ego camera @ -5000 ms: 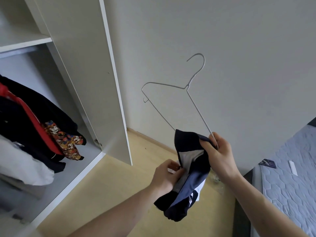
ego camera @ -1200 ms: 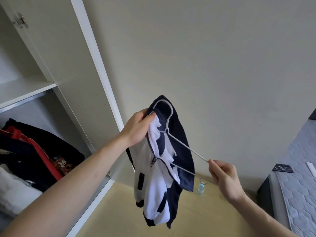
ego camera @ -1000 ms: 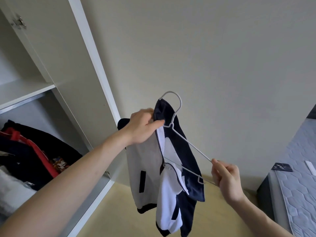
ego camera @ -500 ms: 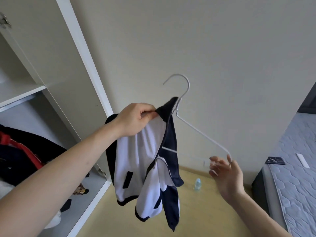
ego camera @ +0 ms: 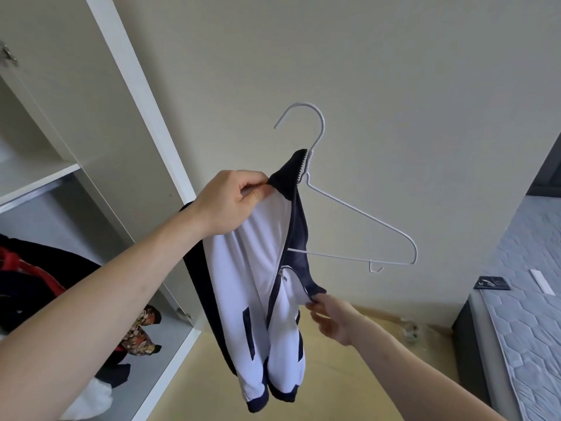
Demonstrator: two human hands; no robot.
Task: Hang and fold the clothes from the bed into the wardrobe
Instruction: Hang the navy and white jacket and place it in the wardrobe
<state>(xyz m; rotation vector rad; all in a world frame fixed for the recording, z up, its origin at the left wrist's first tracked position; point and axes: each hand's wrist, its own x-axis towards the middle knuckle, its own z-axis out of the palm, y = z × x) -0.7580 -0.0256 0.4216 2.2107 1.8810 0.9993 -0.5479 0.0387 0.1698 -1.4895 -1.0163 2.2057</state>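
The jacket [ego camera: 267,268] was pinched at its collar by the left hand [ego camera: 230,205], half-threaded on the hanger [ego camera: 358,214]; its front edge was pinched by the right hand [ego camera: 331,317]. A tug could slide it off the bare arm.

My left hand [ego camera: 235,205] pinches the collar of a small navy-and-white jacket [ego camera: 267,287], holding it up on a white wire hanger [ego camera: 358,214] whose right shoulder sticks out bare. My right hand [ego camera: 332,319] pinches the open front edge low down. The open wardrobe [ego camera: 133,95] stands left, the mattress [ego camera: 528,314] right
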